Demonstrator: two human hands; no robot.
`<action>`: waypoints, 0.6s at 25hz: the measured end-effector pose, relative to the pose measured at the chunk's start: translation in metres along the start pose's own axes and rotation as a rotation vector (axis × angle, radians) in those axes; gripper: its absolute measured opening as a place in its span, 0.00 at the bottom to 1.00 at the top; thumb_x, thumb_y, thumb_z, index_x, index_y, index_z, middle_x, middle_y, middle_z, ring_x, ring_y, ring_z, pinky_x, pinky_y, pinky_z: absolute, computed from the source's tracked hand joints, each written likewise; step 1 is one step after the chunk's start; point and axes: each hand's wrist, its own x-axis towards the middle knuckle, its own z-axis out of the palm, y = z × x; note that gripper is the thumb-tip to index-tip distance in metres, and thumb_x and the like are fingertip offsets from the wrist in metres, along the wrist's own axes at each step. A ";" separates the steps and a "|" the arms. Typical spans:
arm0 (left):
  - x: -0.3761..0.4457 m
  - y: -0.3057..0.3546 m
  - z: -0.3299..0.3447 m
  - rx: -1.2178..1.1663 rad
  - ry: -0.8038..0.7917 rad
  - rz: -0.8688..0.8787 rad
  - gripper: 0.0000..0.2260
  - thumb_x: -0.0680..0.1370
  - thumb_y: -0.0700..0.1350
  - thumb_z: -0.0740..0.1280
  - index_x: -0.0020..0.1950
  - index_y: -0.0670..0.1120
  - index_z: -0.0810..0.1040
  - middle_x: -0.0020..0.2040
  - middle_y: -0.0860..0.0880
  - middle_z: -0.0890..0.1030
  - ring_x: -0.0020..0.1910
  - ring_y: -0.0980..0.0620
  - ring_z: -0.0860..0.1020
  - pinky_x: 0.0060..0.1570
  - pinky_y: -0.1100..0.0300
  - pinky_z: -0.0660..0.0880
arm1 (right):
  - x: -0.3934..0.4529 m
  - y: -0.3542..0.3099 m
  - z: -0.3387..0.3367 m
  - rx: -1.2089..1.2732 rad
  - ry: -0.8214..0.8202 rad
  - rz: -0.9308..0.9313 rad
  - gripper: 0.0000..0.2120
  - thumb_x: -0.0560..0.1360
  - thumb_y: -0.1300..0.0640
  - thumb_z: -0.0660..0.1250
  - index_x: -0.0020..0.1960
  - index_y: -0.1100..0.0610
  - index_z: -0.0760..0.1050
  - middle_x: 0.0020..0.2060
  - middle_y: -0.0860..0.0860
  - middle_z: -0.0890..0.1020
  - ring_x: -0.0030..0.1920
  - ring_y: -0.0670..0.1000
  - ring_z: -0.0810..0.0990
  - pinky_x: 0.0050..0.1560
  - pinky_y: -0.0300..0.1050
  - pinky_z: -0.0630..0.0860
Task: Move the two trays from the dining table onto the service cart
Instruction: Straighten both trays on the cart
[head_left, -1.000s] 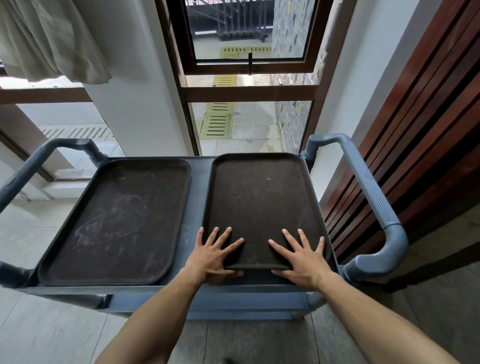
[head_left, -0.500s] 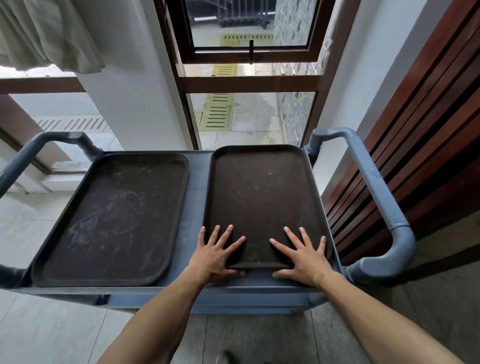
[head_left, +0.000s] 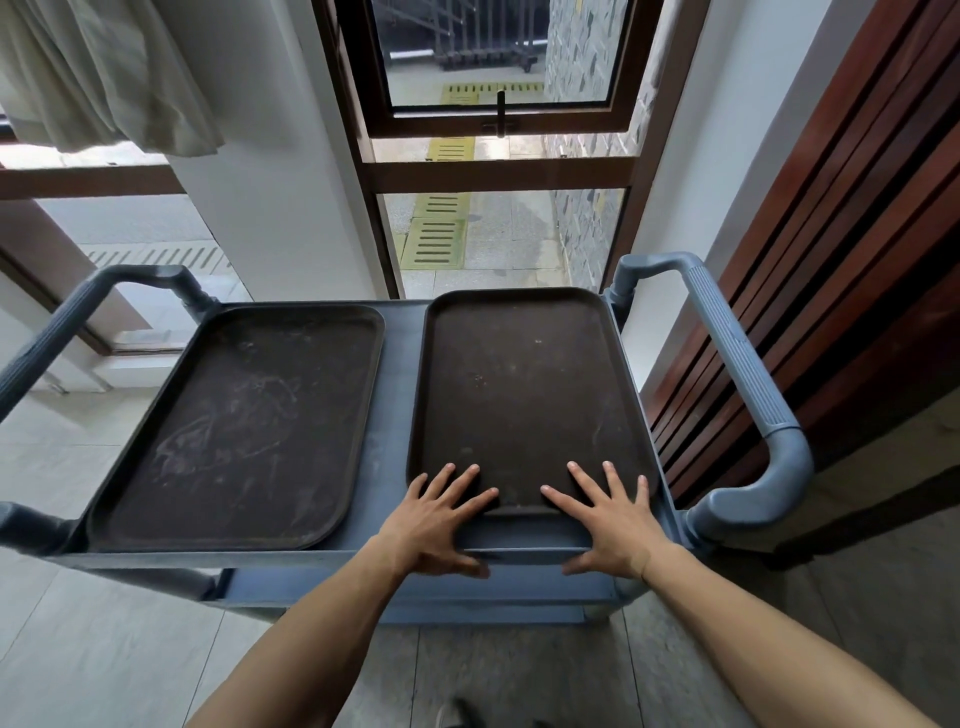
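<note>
Both trays already lie side by side on the cart (head_left: 400, 384), and the left hand (head_left: 434, 519) and right hand (head_left: 613, 525) rest flat, fingers spread and holding nothing, on the near edge of the right tray (head_left: 524, 395). To seat it well, I would press evenly from both sides, since its far edge sits at the cart's rim ahead of the fingers. The left tray (head_left: 244, 431) lies just beside the left hand, with a bare strip of cart between the trays.

We find no words, labels, brand marks, numbers or signs that can be read anywhere in this view.
</note>
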 end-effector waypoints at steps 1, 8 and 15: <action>-0.002 0.001 0.000 0.026 0.000 -0.004 0.46 0.71 0.73 0.62 0.78 0.65 0.37 0.81 0.50 0.36 0.79 0.43 0.38 0.76 0.39 0.43 | -0.001 -0.001 0.000 -0.004 0.002 0.003 0.50 0.64 0.25 0.64 0.72 0.28 0.33 0.79 0.46 0.35 0.76 0.66 0.34 0.66 0.79 0.38; -0.016 0.017 0.003 0.049 0.041 -0.035 0.39 0.78 0.59 0.66 0.79 0.65 0.42 0.82 0.48 0.42 0.80 0.39 0.45 0.75 0.38 0.53 | -0.016 -0.009 0.007 -0.002 0.058 0.029 0.39 0.71 0.28 0.60 0.74 0.27 0.40 0.80 0.46 0.41 0.77 0.66 0.41 0.68 0.77 0.46; -0.030 0.027 0.011 0.033 0.061 -0.036 0.30 0.84 0.48 0.59 0.80 0.64 0.47 0.83 0.48 0.46 0.80 0.39 0.48 0.73 0.40 0.56 | -0.031 -0.020 0.020 0.009 0.126 0.073 0.27 0.78 0.35 0.54 0.74 0.28 0.47 0.80 0.45 0.47 0.77 0.66 0.45 0.69 0.76 0.49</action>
